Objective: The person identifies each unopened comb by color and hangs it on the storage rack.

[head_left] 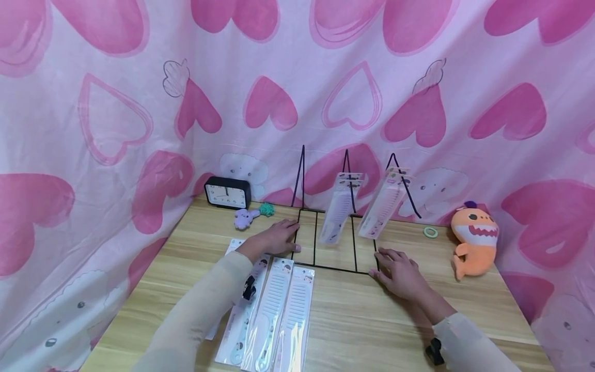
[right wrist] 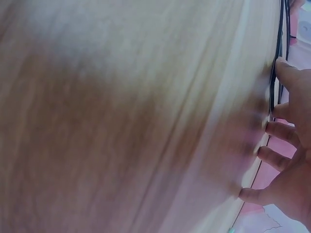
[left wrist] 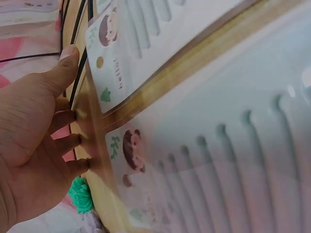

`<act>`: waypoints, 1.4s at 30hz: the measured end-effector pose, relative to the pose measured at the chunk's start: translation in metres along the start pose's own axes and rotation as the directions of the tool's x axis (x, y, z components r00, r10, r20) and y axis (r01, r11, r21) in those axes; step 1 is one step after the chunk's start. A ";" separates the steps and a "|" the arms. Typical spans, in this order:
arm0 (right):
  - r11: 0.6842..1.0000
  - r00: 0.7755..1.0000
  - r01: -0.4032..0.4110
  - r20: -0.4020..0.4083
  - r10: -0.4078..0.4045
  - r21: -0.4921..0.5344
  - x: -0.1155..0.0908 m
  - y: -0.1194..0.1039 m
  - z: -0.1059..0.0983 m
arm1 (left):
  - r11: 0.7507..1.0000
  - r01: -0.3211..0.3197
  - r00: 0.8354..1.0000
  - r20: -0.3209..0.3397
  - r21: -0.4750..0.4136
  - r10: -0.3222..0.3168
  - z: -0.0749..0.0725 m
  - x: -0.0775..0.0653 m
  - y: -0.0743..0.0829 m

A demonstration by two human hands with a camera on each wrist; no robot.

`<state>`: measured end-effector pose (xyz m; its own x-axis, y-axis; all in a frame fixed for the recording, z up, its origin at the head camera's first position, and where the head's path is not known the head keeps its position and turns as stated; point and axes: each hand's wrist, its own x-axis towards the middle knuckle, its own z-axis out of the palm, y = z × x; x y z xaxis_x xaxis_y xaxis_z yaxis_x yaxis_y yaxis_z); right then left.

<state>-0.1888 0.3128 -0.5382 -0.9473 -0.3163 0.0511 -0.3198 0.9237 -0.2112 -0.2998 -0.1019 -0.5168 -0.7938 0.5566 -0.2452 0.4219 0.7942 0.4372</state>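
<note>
A black wire display rack (head_left: 334, 268) lies on the table with three upright prongs at its back. Packaged combs (head_left: 341, 206) hang on the middle prong, and more packaged combs (head_left: 383, 204) on the right one. My left hand (head_left: 274, 238) touches the rack's left side, its fingertips (left wrist: 73, 141) spread on the tabletop. At the front right corner, my right hand (head_left: 400, 274) rests with its thumb and fingers (right wrist: 274, 159) against the frame. Several packaged combs (head_left: 295, 315) lie in front of the rack, partly under my left forearm.
A black clock (head_left: 228, 192), a purple toy (head_left: 244, 219) and a green ball-like thing (head_left: 267, 209) stand at the back left. To the right are a pale green ring (head_left: 430, 232) and an orange plush shark (head_left: 475, 240). Heart-patterned curtain (head_left: 269, 103) borders the table.
</note>
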 end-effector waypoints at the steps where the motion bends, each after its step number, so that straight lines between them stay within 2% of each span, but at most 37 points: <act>1: 1.000 1.000 -0.001 0.003 0.001 -0.001 0.000 -0.001 0.000 | 1.000 0.002 1.000 0.000 0.000 -0.002 -0.002 -0.003 0.002; 4: 1.000 1.000 -0.005 0.009 0.005 0.002 0.001 -0.002 -0.001 | 1.000 0.012 1.000 0.014 0.020 -0.012 -0.012 -0.014 0.009; 9: 1.000 1.000 -0.005 0.015 0.005 0.002 0.002 -0.003 -0.002 | 0.994 -0.013 1.000 0.021 0.107 0.011 -0.018 -0.023 0.002; 18: 1.000 1.000 -0.004 0.015 0.004 -0.006 0.002 -0.003 -0.001 | 0.999 0.042 0.998 0.037 0.023 -0.043 -0.033 -0.053 -0.021; 24: 1.000 1.000 -0.012 0.016 0.011 0.009 0.000 -0.002 0.002 | 0.997 0.055 0.998 0.036 0.055 -0.057 -0.034 -0.068 -0.038; 36: 1.000 1.000 -0.010 -0.004 0.010 0.020 -0.002 -0.001 0.004 | 0.986 0.168 0.986 0.009 -0.020 -0.168 -0.036 -0.100 -0.065; 42: 1.000 1.000 -0.005 -0.006 0.005 0.029 -0.001 -0.002 0.003 | 0.977 0.211 0.977 -0.016 -0.019 -0.212 -0.038 -0.114 -0.078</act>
<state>-0.1867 0.3107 -0.5406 -0.9490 -0.3104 0.0561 -0.3146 0.9184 -0.2401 -0.2594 -0.2367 -0.4904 -0.8721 0.3718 -0.3181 0.2362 0.8892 0.3918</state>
